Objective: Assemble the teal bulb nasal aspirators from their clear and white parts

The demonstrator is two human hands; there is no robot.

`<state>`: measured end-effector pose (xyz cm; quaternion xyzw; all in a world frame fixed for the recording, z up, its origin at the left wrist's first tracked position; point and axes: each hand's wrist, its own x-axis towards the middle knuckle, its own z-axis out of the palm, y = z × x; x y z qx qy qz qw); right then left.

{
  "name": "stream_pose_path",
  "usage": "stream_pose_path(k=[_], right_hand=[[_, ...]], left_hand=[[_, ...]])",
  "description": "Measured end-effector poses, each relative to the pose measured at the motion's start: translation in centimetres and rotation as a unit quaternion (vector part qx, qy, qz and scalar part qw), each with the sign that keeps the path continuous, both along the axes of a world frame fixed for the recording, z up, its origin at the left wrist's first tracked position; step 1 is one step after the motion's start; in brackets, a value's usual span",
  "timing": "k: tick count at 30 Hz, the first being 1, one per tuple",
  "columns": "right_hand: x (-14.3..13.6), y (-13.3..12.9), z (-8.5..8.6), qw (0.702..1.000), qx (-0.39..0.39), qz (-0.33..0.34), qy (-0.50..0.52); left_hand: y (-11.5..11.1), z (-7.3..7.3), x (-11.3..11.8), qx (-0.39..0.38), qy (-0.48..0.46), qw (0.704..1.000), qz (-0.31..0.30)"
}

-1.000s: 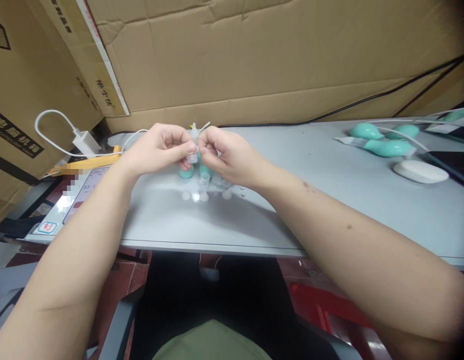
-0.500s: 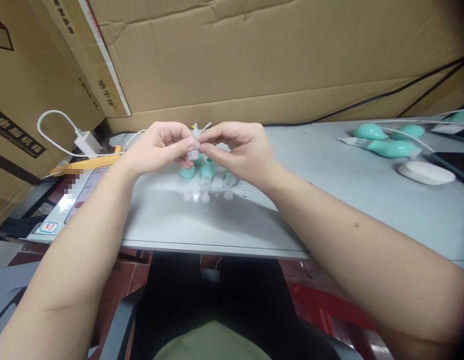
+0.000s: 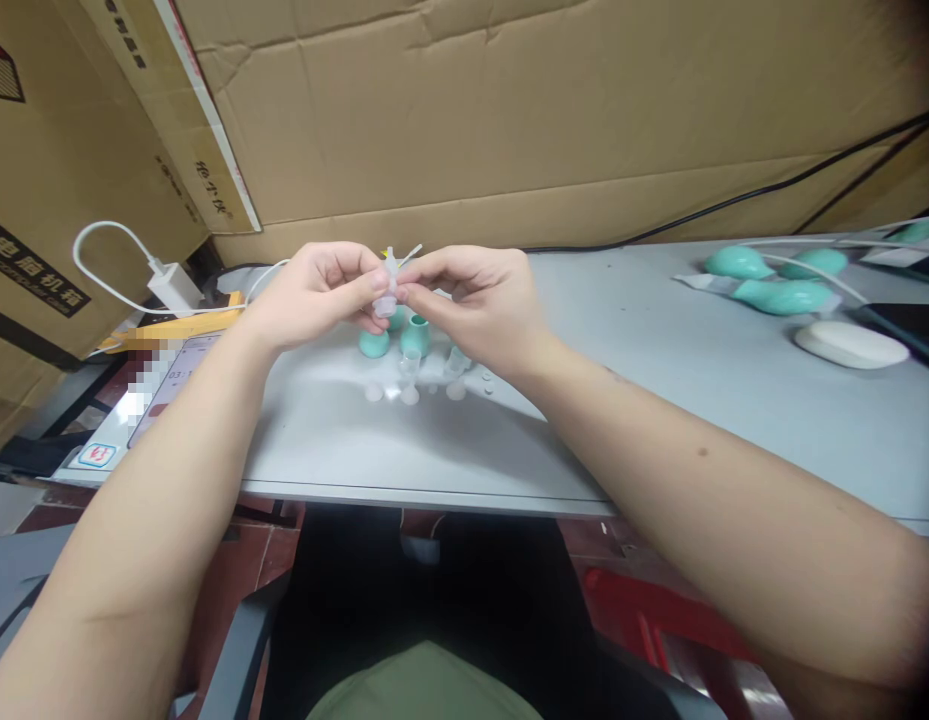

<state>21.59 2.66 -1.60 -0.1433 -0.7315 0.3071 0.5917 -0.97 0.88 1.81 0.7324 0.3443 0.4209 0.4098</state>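
Note:
Above the grey table (image 3: 434, 450), my left hand (image 3: 333, 295) pinches a small translucent plastic piece (image 3: 387, 302) between thumb and fingers. My right hand (image 3: 471, 300) meets it from the right, its thumb and index fingertip closed at the side of the same piece. A thin pale stick-like part (image 3: 411, 254) pokes up by the right fingertips. Beneath the hands stand a green bulb (image 3: 374, 343) and an open-topped green bulb (image 3: 415, 337). Clear cups (image 3: 411, 361) and small pale discs (image 3: 410, 395) lie in front of them.
To the left are a phone (image 3: 180, 385), a white charger (image 3: 175, 289) and a yellow object (image 3: 171, 328). Green bulbs (image 3: 786, 297), a white mouse-like object (image 3: 852, 344) and cables lie right. A cardboard wall (image 3: 509, 120) rises behind the table.
Both hands keep their hold on the plastic piece, with only a slight shift of the fingers. My right forearm has moved slightly left.

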Motion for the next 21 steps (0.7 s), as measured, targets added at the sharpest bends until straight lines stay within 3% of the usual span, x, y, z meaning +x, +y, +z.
stream_pose_path(k=[5, 10, 21], right_hand=[[0.19, 0.48, -0.11, 0.999, -0.009, 0.005, -0.039], [0.04, 0.43, -0.08, 0.999, -0.022, 0.038, -0.016], [-0.62, -0.19, -0.62, 0.998, -0.043, -0.004, 0.046]], left_hand=[[0.06, -0.07, 0.13, -0.006, 0.007, 1.000, 0.004], [0.04, -0.02, -0.12, 0.006, -0.001, 1.000, 0.006], [0.10, -0.14, 0.36, 0.024, -0.006, 0.999, 0.024]])
